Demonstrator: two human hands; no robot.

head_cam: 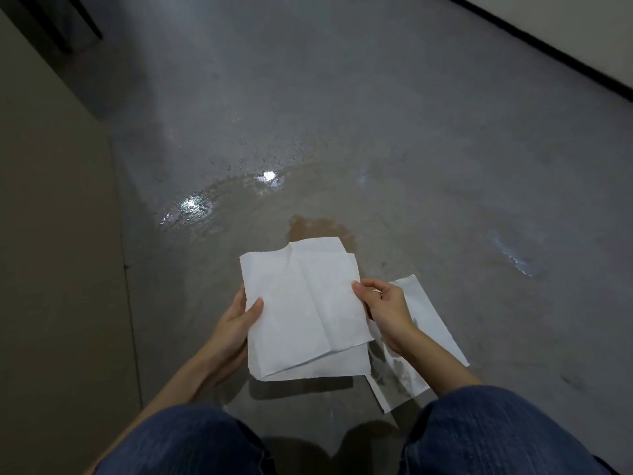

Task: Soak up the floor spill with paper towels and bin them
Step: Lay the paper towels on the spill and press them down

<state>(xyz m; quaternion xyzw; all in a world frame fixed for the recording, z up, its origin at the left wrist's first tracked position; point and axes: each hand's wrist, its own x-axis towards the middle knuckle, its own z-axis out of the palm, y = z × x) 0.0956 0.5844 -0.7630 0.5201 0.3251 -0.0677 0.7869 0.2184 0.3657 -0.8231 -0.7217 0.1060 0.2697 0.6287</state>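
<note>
I hold a stack of dry white paper towels (301, 303) above the grey floor. My left hand (236, 323) grips the stack's left edge, thumb on top. My right hand (387, 306) pinches its right edge. Under my right forearm another paper towel (424, 334) lies flat on the floor, with dark wet patches soaking through it. Just beyond the held stack spreads a brownish spill (318, 228); a wider shiny wet film (191, 207) reaches to the left and far side.
My knees in blue jeans (493, 437) fill the bottom of the view. A beige wall or cabinet side (51, 234) runs along the left. A white wall with a black baseboard (548, 39) crosses the top right. Dark furniture legs (58, 22) stand at the top left.
</note>
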